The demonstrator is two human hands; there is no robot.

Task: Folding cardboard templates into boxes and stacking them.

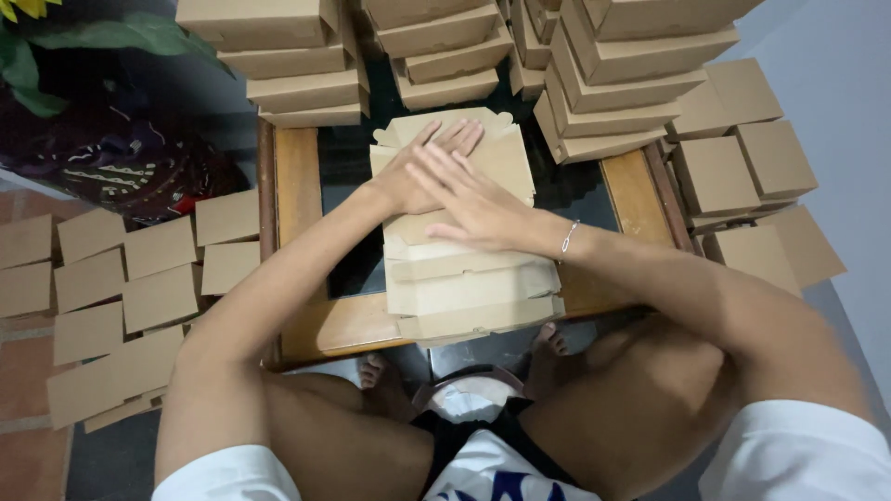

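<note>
From the head view, we are observing both hands pressing down on a flat cardboard box blank (464,186) that is lying on top of a pile of unfolded blanks (469,297) at the middle of the wooden table (316,325). The left hand (429,167) is lying flat with its fingers pressed together and pointing to the far right; the right hand (469,204) is crossing just over it, fingers spread and flat, gripping nothing. We are noting stacks of folded boxes (613,83) standing along the far edge of the table, and more finished boxes (742,158) sitting at the right. Flat cardboard sheets (121,288) are lying on the floor at the left. We are judging the work as well advanced but unfinished: many boxes are standing assembled, while the pile under the hands remains flat.
</note>
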